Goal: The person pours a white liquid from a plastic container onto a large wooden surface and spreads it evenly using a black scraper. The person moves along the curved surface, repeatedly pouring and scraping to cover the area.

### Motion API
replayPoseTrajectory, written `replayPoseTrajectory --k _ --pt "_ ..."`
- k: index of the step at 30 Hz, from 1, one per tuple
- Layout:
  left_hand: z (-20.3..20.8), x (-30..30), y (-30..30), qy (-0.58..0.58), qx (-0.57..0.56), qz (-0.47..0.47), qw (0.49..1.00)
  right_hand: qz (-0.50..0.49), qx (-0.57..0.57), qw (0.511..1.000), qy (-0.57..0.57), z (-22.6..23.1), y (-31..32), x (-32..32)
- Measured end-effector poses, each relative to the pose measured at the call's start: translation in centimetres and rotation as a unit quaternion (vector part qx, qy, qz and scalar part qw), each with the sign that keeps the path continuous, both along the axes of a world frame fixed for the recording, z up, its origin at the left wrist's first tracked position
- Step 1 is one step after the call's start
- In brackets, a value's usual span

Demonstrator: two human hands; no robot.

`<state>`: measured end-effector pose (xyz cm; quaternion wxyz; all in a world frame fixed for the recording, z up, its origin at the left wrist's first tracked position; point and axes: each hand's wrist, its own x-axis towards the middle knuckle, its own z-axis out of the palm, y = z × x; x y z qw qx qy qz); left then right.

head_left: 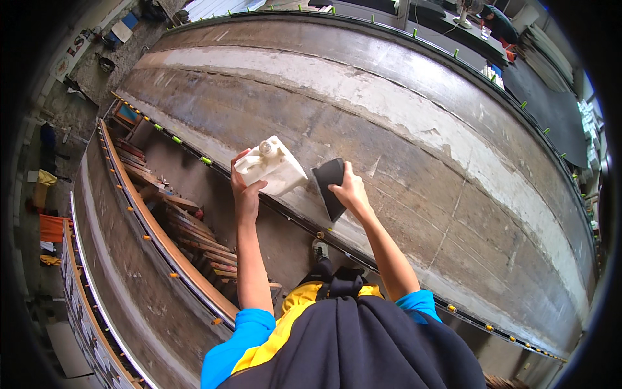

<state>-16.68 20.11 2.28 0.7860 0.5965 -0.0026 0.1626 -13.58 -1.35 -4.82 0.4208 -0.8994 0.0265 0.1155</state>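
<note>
My left hand [246, 191] is closed on a white plastic jug [280, 172], tilted, with its round neck facing up and the handle side toward my fingers. Beside it, a little to the right, my right hand [352, 193] grips the edge of a flat black piece [329, 181], roughly four-sided; its material cannot be told, though it may be rubber or foam. A small gap separates the jug from the black piece. Both are held over the near edge of a long, stained worktable [414, 175].
Green and orange clips line the table's edges. To the left, past a floor gap, stands a second long table [123, 227] with stacked wood strips [201, 233] alongside it. At the far right another person [502, 26] bends near a fan [464, 13].
</note>
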Motion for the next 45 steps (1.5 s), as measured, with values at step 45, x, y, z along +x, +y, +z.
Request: replayPoseTrajectory --k 45 --pt "-1.8 5.5 12.1 -0.02 -0.029 0.197 0.98 -0.074 -0.022 0.997 -0.003 0.1 11.9 10.1"
